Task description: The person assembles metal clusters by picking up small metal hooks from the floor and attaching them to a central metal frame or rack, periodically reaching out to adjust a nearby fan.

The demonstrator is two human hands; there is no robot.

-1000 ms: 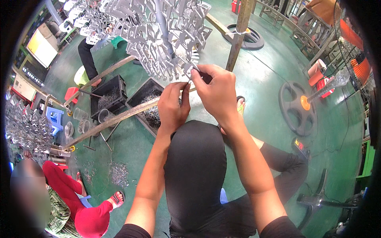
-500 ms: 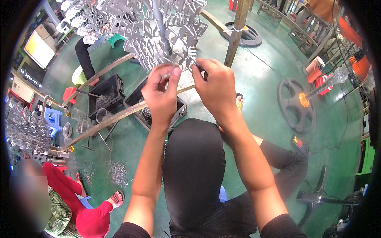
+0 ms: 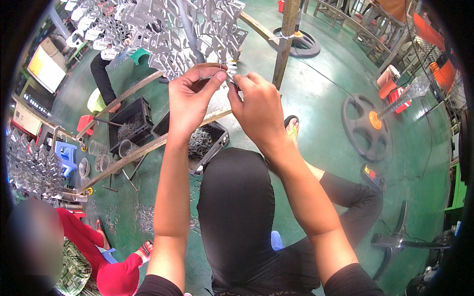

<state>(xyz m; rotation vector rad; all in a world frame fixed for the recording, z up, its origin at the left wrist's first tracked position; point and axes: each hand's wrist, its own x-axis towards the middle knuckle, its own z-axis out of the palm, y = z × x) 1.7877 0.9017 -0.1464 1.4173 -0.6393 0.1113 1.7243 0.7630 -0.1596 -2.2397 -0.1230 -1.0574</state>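
A thick cluster of grey bent metal pieces (image 3: 153,29) hangs round an upright pole (image 3: 186,24) in front of me. Both hands meet at its lower end. My left hand (image 3: 191,101) pinches a small curved metal hook (image 3: 222,65) between thumb and forefinger, the other fingers curled. Close beside it, almost touching, my right hand (image 3: 257,108) is closed in a pinch on something small and dark, mostly hidden by its fingers. Whether the two pinched pieces are joined I cannot tell.
Below my hands runs a wooden bar (image 3: 143,148), with a black crate (image 3: 217,129) of metal bits beyond my knee. Another crate (image 3: 129,121) stands further left. A wooden post (image 3: 285,54) rises at right, near a fan base (image 3: 368,126). A person in red trousers (image 3: 116,276) sits lower left.
Both hands have shifted slightly left in the view, as has the whole scene. My left thumb and forefinger have come nearer the right fingertips, and more of the crate's metal bits shows.
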